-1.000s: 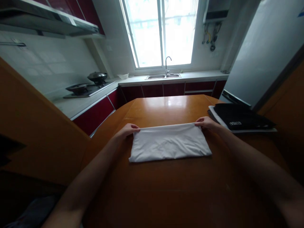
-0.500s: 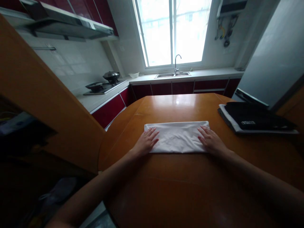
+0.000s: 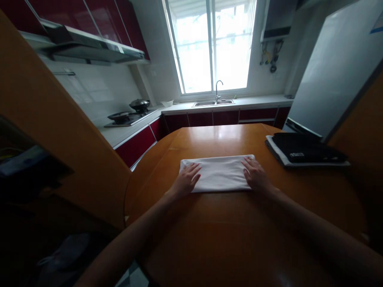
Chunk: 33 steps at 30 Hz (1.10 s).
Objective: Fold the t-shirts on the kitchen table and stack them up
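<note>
Head view: left hand [image 3: 186, 178] and right hand [image 3: 256, 174] spread on that folded white cloth rectangle [image 3: 221, 174], probably soft and light, so I'd grab its far corners [image 3: 182, 162].

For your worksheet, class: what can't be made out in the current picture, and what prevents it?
All in the head view:
Near corners of the white cloth: covered by the left hand and the right hand.
Lettering on the black cloth: too small and blurred to read.
Inside of the lidded pan: hidden by its lid.
Scene outside the window: washed out by glare.
</note>
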### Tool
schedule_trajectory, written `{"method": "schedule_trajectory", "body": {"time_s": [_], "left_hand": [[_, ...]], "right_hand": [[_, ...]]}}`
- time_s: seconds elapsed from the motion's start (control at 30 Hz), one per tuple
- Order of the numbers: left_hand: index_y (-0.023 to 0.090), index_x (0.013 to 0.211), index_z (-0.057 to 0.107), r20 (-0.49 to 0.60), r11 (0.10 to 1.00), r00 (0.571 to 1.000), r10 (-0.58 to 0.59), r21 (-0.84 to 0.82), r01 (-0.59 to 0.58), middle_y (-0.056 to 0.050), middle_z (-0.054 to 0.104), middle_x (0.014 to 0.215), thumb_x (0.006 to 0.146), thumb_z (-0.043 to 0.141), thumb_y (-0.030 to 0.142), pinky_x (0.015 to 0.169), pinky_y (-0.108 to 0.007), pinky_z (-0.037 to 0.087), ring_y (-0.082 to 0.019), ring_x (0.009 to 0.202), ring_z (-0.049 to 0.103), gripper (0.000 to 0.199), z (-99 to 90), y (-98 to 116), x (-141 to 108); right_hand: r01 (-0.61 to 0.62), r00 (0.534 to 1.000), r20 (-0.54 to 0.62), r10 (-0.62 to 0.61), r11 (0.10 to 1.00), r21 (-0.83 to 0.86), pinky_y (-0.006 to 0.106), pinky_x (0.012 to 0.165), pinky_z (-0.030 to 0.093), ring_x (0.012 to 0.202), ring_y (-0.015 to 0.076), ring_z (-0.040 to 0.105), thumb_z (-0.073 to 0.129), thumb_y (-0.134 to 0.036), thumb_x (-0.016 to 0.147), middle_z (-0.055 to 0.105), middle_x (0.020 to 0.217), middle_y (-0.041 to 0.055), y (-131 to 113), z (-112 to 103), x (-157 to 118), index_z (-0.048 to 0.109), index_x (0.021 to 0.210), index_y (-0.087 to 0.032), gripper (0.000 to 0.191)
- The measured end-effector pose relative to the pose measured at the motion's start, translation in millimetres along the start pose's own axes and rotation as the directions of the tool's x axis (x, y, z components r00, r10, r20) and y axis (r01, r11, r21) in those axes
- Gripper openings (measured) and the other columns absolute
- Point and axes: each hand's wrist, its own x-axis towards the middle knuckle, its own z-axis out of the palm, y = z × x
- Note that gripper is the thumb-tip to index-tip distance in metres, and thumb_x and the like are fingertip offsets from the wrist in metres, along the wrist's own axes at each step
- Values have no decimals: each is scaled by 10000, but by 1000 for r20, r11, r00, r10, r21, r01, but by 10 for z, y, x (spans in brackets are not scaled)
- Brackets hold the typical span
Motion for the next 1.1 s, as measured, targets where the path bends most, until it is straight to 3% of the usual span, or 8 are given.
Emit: {"method": "schedule_trajectory", "body": {"time_s": [0.1, 0.23, 0.33, 0.43, 0.53, 0.67, 0.83, 1.1], "left_hand": [[190, 1464, 513, 8, 998, 999, 47, -32, -47, -132, 439, 1559, 1050, 333, 410, 1221, -476, 238, -265, 1479, 343, 502, 245, 281, 270], [252, 1513, 448, 123, 1000, 992, 24, 16, -26, -131, 310, 1627, 1028, 375, 507, 1190, -612, 208, -354, 1517, 219, 553, 581, 416, 424], [226, 1523, 435, 190, 999, 982, 21, 38, -29, -154, 279, 1634, 1028, 357, 528, 1179, -636, 205, -378, 1517, 200, 585, 623, 401, 415], [213, 1540, 399, 170, 998, 985, 11, 55, -20, -149, 272, 1638, 1034, 337, 517, 1185, -614, 219, -357, 1519, 212, 594, 527, 469, 482], [208, 1545, 380, 149, 995, 988, -25, 101, 10, -121, 286, 1639, 1040, 328, 469, 1193, -582, 232, -325, 1516, 235, 571, 496, 639, 647], [191, 1546, 374, 168, 989, 983, -77, 140, 53, -126, 275, 1643, 1035, 327, 446, 1199, -577, 213, -311, 1521, 224, 574, 647, 800, 815], [223, 1562, 352, 196, 987, 976, -90, 152, 60, -110, 231, 1660, 1029, 291, 495, 1202, -595, 172, -322, 1529, 190, 601, 810, 760, 833], [238, 1577, 319, 214, 984, 972, -99, 167, 63, -91, 201, 1669, 1029, 271, 500, 1211, -576, 158, -304, 1539, 160, 610, 823, 706, 847]], "right_hand": [[59, 986, 154, -63, 998, 26, 537, 1214, 178, 1525, 306, 204, 374, -393, 995, 288, 1631, 159, -279, 144, 13, 426, 1522, -152, 582], [66, 950, 306, -65, 998, 8, 577, 1206, 130, 1530, 348, 154, 396, -579, 980, 228, 1648, 169, -375, 240, -10, 408, 1539, -181, 686], [42, 961, 273, -44, 999, 15, 549, 1211, 137, 1532, 328, 156, 374, -563, 994, 224, 1647, 175, -362, 177, 10, 403, 1542, -167, 676], [7, 981, 194, -9, 1000, 13, 529, 1217, 126, 1537, 290, 152, 344, -472, 1018, 223, 1652, 160, -387, 127, 43, 366, 1559, -163, 623], [-31, 970, 241, 32, 999, -9, 551, 1212, 112, 1536, 303, 155, 417, -451, 993, 211, 1656, 162, -406, 155, 39, 379, 1551, -166, 628], [-89, 958, 272, 89, 996, -14, 511, 1210, 164, 1531, 292, 180, 456, -457, 975, 237, 1651, 156, -342, 169, 75, 400, 1539, -166, 637], [-146, 981, 121, 154, 987, -74, 489, 1220, 134, 1536, 266, 155, 307, -392, 1024, 224, 1656, 154, -217, 81, 375, 355, 1552, -104, 602], [-200, 950, 213, 227, 969, -142, 521, 1222, 23, 1535, 285, 147, 301, -482, 1019, 225, 1653, 157, -68, 314, 561, 311, 1571, -93, 676]]}}
